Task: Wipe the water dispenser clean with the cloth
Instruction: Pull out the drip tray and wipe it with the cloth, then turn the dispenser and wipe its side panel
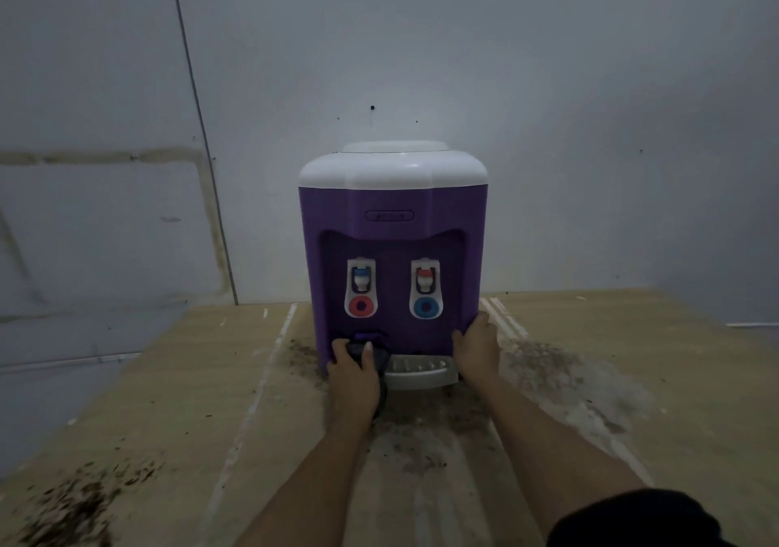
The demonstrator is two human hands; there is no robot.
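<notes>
Standing on the dusty light-brown wooden table [168, 378], back against the grey wall [548, 125]: the purple plastic water dispenser with white rounded top [394, 217].

At the dispenser's lower front, on the left side, just beside the white ribbed drip tray [421, 367]: the left hand [352, 373], fingers curled round a dark bunched cloth [371, 354] and pressing it on the purple base. Part of the cloth hanging down below this hand.

At the dispenser's lower right corner: the right hand [476, 346], fingers laid flat and fairly straight on the purple side, holding nothing, probably keeping the body steady.

Above the drip tray, inside the recess of the dispenser: two white taps, one with red ring [361, 289] and one with blue ring [425, 289], both not touched.

Step in hand, judging from this: wiping the bottom front of the dispenser, so somewhere in the middle or early part of the task. White top, taps and sides look not yet covered by the cloth, though impossible to say for sure.

Next move probably calls for sliding the cloth along the base toward the drip tray or up into the recess, with firm pressure from the left hand and the right hand bracing the dispenser against shifting on the table. Around the dispenser's foot, much brown dirt [548, 361] on the table; better to keep the cloth off it.
</notes>
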